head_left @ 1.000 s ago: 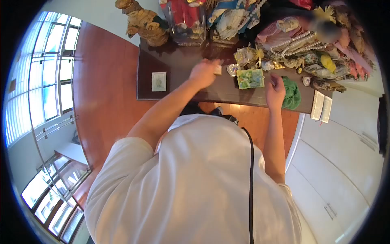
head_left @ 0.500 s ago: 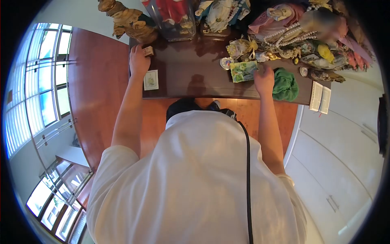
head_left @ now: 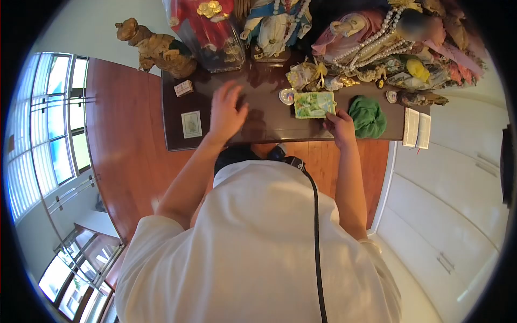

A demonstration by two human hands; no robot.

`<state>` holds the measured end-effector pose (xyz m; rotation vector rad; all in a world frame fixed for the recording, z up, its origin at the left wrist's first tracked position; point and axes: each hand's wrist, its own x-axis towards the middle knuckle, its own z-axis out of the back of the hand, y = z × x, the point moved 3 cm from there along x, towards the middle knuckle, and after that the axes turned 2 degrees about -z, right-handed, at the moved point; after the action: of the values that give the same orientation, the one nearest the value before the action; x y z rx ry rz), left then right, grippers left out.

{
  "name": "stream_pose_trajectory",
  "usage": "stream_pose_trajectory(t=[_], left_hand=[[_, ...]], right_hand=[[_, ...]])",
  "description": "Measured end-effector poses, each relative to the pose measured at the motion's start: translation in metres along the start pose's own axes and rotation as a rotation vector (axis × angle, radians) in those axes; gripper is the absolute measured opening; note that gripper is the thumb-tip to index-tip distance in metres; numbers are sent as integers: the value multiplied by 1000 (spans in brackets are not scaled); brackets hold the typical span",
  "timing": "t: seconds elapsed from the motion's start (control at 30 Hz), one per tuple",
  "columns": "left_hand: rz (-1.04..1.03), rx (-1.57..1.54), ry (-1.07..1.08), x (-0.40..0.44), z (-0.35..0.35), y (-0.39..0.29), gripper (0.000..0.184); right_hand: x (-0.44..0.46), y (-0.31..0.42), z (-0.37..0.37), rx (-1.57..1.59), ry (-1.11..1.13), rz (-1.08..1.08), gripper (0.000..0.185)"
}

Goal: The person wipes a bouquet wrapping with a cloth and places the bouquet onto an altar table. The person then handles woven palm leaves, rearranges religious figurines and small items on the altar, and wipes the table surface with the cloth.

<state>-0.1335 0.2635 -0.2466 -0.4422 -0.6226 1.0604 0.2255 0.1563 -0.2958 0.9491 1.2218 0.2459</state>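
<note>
My left hand is over the dark table, fingers spread, holding nothing. To its left lie a small framed card and, farther back, a small box near the table's left end. With my right hand I grip the lower right corner of a green and yellow picture piece. A round white item sits just left of that piece. The bunched green cloth rests directly right of my right hand.
Along the back stand a brown carved figure, a red figure in a clear case, a blue-robed statue and a pink-robed statue with beads. An open book lies at the right end.
The small box was carried left in my left hand and now lies released at the table's left end. My left hand has come back right and opened. The view has shifted somewhat.
</note>
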Motion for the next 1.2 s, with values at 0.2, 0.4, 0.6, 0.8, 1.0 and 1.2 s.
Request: stream_pose_trajectory(t=[0.2,0.4,0.6,0.8,1.0,1.2], left_hand=[[40,-385,262,22,-15,-75,50],[239,-665,636,32,-37,-66,41],[602,-1354,287,24,-25,-9,37],[702,-1300,194,5,-11,17,39],[681,-1214,177,-11,-12,8,42],[506,-1176,260,-1,-18,-70,45]], right_hand=[[-56,32,-11,100,115,44,20],[-50,46,-26,-273,285,283,22],[24,30,82,-1165,-715,809,38],[29,37,116,-1206,-518,497,40],[-73,77,70,6,37,290,43],[-131,85,-124,-594,277,785,62]])
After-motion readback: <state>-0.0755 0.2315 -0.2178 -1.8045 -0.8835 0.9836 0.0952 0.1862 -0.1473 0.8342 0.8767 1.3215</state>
